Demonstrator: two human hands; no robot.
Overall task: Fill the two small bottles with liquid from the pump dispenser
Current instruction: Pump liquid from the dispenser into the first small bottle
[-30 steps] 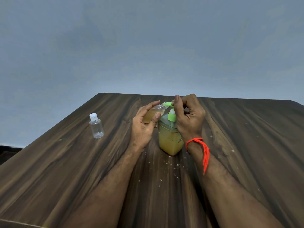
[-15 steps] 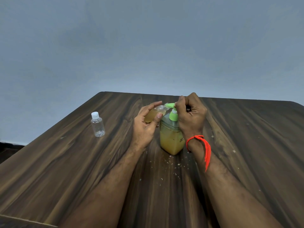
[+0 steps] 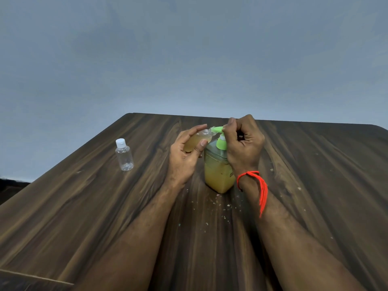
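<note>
Item: filling of the first small bottle, in progress. Small bottle in hand (image 3: 196, 141): clear plastic, tilted with its mouth up against the green spout (image 3: 216, 129) of the pump dispenser (image 3: 219, 171); amber liquid shows through most of its body, so it reads as largely full. Left hand (image 3: 185, 156): cupped round that bottle, thumb across the near side, fingers curved over the far side, forearm running in from the lower left. Right hand (image 3: 243, 143): loosely fisted above the pump head, fingertips curled down onto the top of the green spout, wrist bearing an orange thread (image 3: 255, 181); whether it is pressing at this instant cannot be told. Pump dispenser: square clear body, roughly two-thirds full of yellow-amber liquid, standing upright on the wooden table (image 3: 84, 206) between the two hands. Second small bottle (image 3: 124, 155): empty, white cap on, upright, well apart to the left. Pale crumbs (image 3: 218, 206) lie scattered on the table just in front of the dispenser. Judged next move: stop pumping once the level nears the neck, keep the mouth under the spout until the drip ends, then cap and set down, uncap the second bottle and repeat. Risk noted: overflow or dribble over the fingers.
</note>
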